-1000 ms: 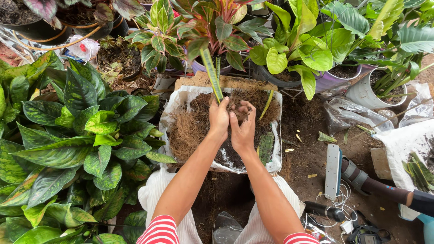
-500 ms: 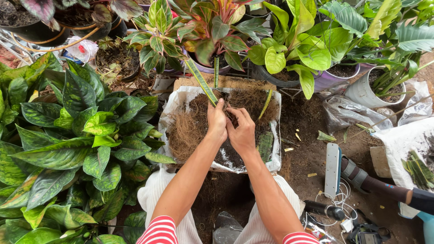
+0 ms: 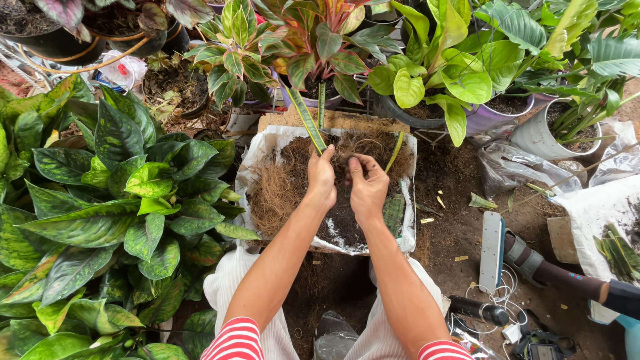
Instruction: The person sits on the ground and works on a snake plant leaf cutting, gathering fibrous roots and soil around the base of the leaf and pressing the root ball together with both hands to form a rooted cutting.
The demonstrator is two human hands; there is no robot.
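L hand [image 3: 321,179] pinching leaf cutting [image 3: 307,122] base | cutting's long axis runs to 11 o'clock | R hand [image 3: 368,188] just beside at 3 o'clock, fingers curled over soil bag [image 3: 263,150], grip unclear.

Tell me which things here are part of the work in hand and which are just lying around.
In use: left hand holding leaf cutting; right hand; white bag of coir and soil.

Lying about: potted plants, white pot, cables, clear plastic bag.
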